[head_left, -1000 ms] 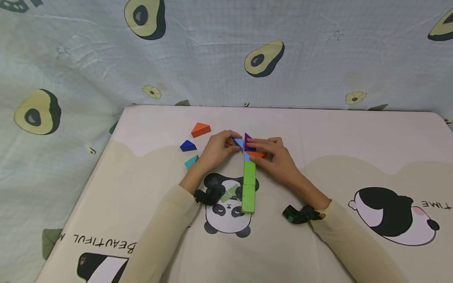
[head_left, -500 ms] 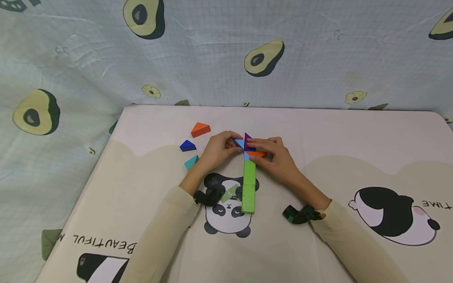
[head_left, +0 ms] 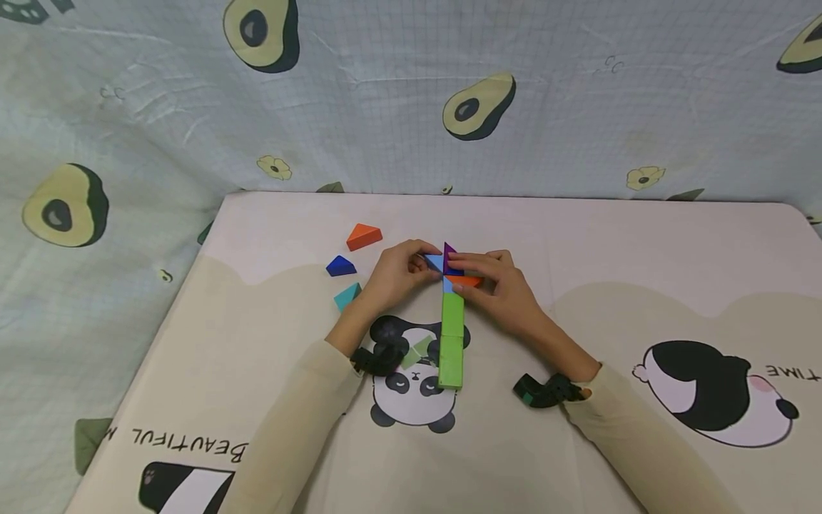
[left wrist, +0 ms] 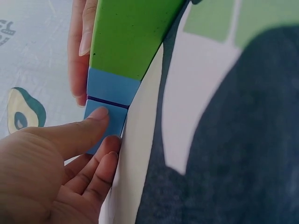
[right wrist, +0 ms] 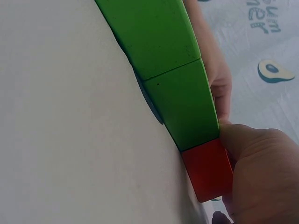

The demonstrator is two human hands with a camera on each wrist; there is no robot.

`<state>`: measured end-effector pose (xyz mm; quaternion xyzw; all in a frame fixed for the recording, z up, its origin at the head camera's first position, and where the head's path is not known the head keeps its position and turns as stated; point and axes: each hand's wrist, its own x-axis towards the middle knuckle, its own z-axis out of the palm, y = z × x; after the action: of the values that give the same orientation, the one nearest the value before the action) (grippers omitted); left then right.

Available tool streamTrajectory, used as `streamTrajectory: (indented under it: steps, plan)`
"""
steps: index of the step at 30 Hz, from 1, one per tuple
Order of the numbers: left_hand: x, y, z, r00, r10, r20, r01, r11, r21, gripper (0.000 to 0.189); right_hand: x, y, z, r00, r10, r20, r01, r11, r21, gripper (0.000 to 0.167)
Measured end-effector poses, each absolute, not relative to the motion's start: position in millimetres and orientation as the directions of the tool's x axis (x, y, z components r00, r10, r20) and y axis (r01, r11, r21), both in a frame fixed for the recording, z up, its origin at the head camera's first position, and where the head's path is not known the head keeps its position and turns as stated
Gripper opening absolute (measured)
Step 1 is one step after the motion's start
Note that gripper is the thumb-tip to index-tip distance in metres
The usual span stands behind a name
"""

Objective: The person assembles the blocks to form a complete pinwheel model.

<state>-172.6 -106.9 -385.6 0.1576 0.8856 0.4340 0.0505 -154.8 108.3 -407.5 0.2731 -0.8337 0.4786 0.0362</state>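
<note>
In the head view my left hand pinches a light blue triangular block between thumb and fingers, right at the left side of a purple triangular block. My right hand holds the purple block and an orange triangular block from the right, fingers on the purple one, thumb at the orange one's near side. A second light blue block sits between these and two green blocks laid end to end. The left wrist view shows the thumb on the pinched light blue block.
To the left of my left hand lie an orange triangular block, a dark blue block and a teal block. The table cover bears printed animals. A curtain with avocado prints hangs behind the far table edge.
My left hand has shifted the light blue block slightly toward me and to the right, and the narrow gap beside the purple block has closed. The right hand and other blocks have stayed put.
</note>
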Motion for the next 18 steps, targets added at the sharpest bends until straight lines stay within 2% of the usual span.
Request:
streamTrajectory:
  steps: [18]
  plan:
    - [-168.0,-109.9,-394.0,-0.951,0.3,0.07,0.232,0.548,0.804,0.033,-150.4,106.4,-403.8,-0.853,-0.427,0.301,-0.481,0.42,-0.77,0.038]
